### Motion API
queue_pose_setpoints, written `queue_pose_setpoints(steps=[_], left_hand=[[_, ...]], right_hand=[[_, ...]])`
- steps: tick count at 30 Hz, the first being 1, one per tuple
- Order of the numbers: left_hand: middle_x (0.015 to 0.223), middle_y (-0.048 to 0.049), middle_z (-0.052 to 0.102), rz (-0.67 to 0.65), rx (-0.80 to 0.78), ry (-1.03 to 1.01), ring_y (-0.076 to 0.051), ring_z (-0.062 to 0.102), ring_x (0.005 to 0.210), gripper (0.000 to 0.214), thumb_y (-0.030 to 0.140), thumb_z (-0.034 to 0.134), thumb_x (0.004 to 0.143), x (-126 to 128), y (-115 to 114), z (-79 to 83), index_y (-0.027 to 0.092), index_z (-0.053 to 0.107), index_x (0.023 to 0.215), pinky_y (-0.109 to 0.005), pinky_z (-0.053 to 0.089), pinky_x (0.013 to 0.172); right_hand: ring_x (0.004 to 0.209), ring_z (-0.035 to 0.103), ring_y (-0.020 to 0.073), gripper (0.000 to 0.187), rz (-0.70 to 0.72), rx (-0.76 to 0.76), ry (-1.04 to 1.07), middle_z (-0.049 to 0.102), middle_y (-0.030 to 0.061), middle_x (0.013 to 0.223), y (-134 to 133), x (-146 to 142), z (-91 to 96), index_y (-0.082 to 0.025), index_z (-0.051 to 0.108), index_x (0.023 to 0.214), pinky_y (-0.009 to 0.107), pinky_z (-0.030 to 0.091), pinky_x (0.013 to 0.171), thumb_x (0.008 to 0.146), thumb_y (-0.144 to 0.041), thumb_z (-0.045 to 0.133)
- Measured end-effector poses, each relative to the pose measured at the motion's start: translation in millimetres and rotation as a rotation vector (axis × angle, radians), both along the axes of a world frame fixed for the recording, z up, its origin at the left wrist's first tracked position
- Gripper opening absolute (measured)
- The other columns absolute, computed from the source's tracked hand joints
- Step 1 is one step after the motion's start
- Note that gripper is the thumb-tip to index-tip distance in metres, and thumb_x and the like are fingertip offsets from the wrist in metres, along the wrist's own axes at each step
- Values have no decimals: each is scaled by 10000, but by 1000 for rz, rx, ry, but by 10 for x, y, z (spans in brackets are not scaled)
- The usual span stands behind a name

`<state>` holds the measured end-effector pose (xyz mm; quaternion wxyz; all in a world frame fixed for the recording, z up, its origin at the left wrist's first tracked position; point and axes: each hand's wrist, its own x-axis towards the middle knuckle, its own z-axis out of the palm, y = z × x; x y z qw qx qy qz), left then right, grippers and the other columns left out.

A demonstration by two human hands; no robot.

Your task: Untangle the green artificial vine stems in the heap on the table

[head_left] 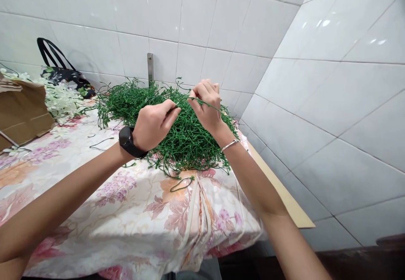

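Note:
A big heap of thin green wire stems (186, 138) lies on a table under a floral cloth (133, 212). Above the heap, my left hand (154, 124) pinches one end of a single green stem (198, 101), and my right hand (207, 104) pinches the same stem a little further along. Both hands are closed, held close together over the heap. A black watch sits on my left wrist and a thin bracelet on my right.
White artificial flowers (61, 98) and a cardboard box (20, 111) lie at the left, with a dark bag (68, 77) behind them. Loose stems (182, 183) lie on the cloth. White tiled walls close in at back and right; the table edge (284, 195) runs beside the right wall.

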<state>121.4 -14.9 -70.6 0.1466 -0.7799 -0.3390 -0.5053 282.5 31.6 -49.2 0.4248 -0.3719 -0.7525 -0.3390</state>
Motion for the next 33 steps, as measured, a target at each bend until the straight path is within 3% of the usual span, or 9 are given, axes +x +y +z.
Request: queue_pose_setpoints(steps=[5, 13, 17, 20, 21, 23, 25, 28, 33], left_hand=[[443, 66, 296, -129, -190, -123, -52, 256, 407, 175, 269, 503, 780, -52, 28, 56, 148, 533, 656, -198, 218, 415], [477, 58, 307, -147, -301, -192, -51, 260, 444, 200, 268, 497, 777, -18, 38, -33, 143, 514, 623, -206, 224, 441], [478, 57, 322, -153, -346, -262, -51, 260, 439, 202, 289, 508, 764, -46, 25, -161, 146, 515, 622, -208, 216, 429], [439, 64, 315, -157, -397, -274, -52, 258, 410, 206, 316, 501, 763, -150, 1, -261, 153, 535, 643, -207, 211, 415], [432, 63, 322, -161, -430, -273, -54, 262, 405, 212, 327, 497, 762, -192, 10, -283, 154, 543, 648, -207, 207, 409], [466, 48, 376, -188, -498, -293, -63, 296, 434, 216, 336, 513, 741, -274, 63, -297, 153, 548, 630, -207, 231, 423], [503, 36, 404, -222, -538, -352, -69, 307, 459, 218, 345, 528, 720, -341, 152, -270, 152, 554, 622, -212, 244, 435], [504, 36, 394, -265, -563, -433, -65, 283, 450, 217, 357, 552, 694, -402, 289, -181, 150, 564, 630, -214, 220, 420], [502, 48, 371, -342, -606, -494, -46, 271, 430, 216, 353, 623, 640, -382, 405, 60, 151, 545, 642, -196, 213, 386]], right_hand=[[764, 445, 127, 226, -49, 16, -17, 462, 2, 701, -70, -7, 68, -180, 415, 705, 304, 287, 733, 873, -245, 278], [771, 459, 146, 178, -181, -9, 12, 503, 14, 719, -85, -181, -61, -173, 429, 709, 326, 277, 719, 841, -227, 322], [726, 447, 133, 185, -132, -60, 55, 504, 17, 697, 51, -111, -86, -176, 433, 695, 314, 292, 702, 835, -235, 328], [623, 408, 114, 224, -136, -94, 343, 461, 19, 618, 194, 135, 9, -177, 410, 616, 284, 303, 623, 819, -214, 322], [615, 404, 111, 220, -106, -113, 424, 457, 20, 620, 233, 211, 45, -178, 410, 611, 276, 304, 608, 813, -223, 338], [619, 417, 105, 229, 48, -231, 395, 472, 15, 626, 276, 294, 95, -174, 437, 624, 261, 314, 601, 817, -269, 358], [627, 431, 99, 234, 167, -388, 265, 501, 11, 643, 269, 269, 99, -168, 474, 644, 252, 316, 607, 815, -292, 374], [633, 442, 92, 220, 219, -541, 140, 531, 2, 663, 202, 132, 71, -166, 517, 678, 248, 309, 623, 812, -290, 394], [661, 467, 91, 245, 224, -471, 89, 550, -2, 703, 64, -2, 104, -172, 518, 751, 262, 298, 678, 847, -336, 363]])
